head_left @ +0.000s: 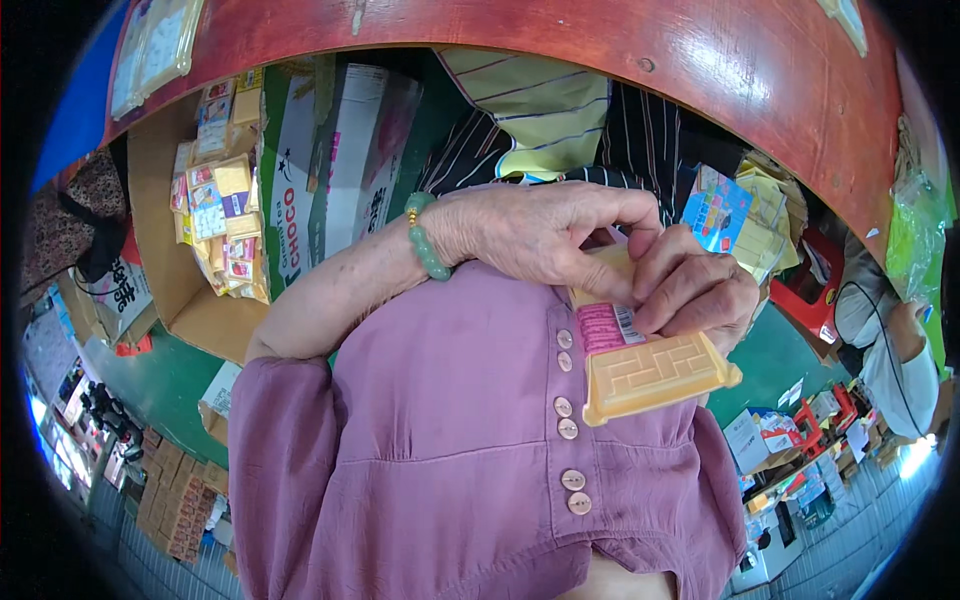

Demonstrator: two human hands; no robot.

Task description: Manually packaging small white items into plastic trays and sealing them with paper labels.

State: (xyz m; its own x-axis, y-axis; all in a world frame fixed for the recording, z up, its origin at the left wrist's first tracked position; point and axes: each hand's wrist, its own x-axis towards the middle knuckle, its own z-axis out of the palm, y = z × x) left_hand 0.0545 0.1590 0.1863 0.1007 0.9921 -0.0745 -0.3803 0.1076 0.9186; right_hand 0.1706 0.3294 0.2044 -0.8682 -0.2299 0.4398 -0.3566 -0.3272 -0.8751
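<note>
In front of my chest, a pale yellow plastic case (660,378) with a brick-like raised pattern hangs tilted between my hands. A pink label (598,328) with a barcode lies on its upper part. From the left, my left hand (540,228), with a green bead bracelet (428,240) at the wrist, bends its thumb and fingers over the case's upper end. My right hand (697,285) is closed, its fingertips pinching the case beside the label. The two hands' fingertips nearly meet, and they hide the middle of the case.
A red-brown wooden table edge (520,22) curves across the top. An open cardboard box (150,230) at left holds many small packs. Yellow sheets (770,220) and a blue printed card (716,208) lie beside a red plastic stool (815,285). Another person's white sleeve (885,365) shows at far right.
</note>
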